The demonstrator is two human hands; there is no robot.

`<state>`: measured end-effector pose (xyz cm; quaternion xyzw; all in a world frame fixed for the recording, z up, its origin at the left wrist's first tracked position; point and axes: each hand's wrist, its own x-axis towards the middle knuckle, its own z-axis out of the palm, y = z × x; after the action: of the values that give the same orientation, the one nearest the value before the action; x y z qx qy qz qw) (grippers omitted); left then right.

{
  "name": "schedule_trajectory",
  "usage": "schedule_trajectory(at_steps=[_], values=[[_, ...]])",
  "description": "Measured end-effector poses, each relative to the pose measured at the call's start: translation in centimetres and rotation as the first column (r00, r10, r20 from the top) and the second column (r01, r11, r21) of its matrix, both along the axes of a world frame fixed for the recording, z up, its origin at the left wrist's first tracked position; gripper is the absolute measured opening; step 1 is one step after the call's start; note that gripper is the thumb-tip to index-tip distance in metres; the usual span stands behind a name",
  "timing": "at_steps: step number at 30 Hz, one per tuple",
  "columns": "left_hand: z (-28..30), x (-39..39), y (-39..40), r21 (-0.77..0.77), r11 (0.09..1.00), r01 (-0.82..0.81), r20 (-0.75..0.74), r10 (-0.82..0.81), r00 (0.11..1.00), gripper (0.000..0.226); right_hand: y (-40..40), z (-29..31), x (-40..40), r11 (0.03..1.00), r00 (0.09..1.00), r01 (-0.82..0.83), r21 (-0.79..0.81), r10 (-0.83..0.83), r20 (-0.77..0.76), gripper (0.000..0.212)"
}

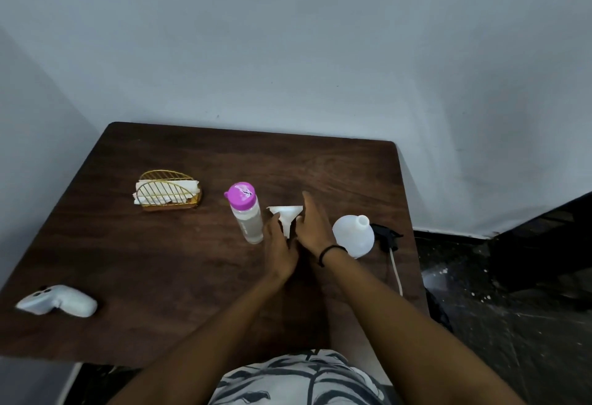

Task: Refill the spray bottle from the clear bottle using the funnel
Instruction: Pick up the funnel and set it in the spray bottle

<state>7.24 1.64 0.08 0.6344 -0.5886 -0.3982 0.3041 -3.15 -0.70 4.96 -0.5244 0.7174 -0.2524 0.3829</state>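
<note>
Okay, both of my hands are at the white funnel [286,217], mid-table on the dark wooden table [179,260]. Funnel sits wide mouth away from me, spout pointing back toward me, between the two hands. Left hand [281,249] is at the spout end, fingers against its left side; whether they actually pinch it I cannot tell, the hand hides the contact. Right hand [313,226] has fingers straight and extended along the funnel's right edge, touching or just beside it, not curled round anything. Black band on the right wrist. Clear bottle [246,214] with pink cap stands upright just left of the left hand, cap on, clear liquid inside. White spray bottle [354,236] body stands just right of the right wrist, neck open, head off. Black spray head [386,236] lies on the table right behind the body, its white dip tube [396,273] trailing toward the table's near right edge. Gold wire napkin holder [168,191] with white napkins is further left, well apart from the work. White controller [57,300] lies near the left front edge.
</note>
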Motion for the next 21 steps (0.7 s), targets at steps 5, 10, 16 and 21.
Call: schedule_trajectory(at_steps=[5,10,16,21], values=[[-0.7,-0.3,-0.5,0.016,1.000,-0.023,-0.035,0.023,0.999,0.068,-0.4,-0.8,-0.2,0.994,0.997,-0.070,0.086,0.071,-0.008,0.061],[-0.4,-0.5,-1.0,0.099,0.992,-0.072,-0.135,0.085,0.987,0.067,-0.5,-1.5,-0.3,0.991,0.997,-0.075,0.110,0.078,-0.023,0.037],[0.7,-0.9,-1.1,0.130,0.986,-0.107,-0.226,0.134,0.965,0.056,-0.2,-0.9,0.2,0.999,0.999,0.038,0.022,-0.039,0.033,0.044],[3.6,-1.8,-0.9,-0.015,0.982,-0.188,-0.290,0.176,0.941,0.044,0.8,2.3,0.1,0.982,0.998,0.055,-0.183,-0.054,0.009,0.048]])
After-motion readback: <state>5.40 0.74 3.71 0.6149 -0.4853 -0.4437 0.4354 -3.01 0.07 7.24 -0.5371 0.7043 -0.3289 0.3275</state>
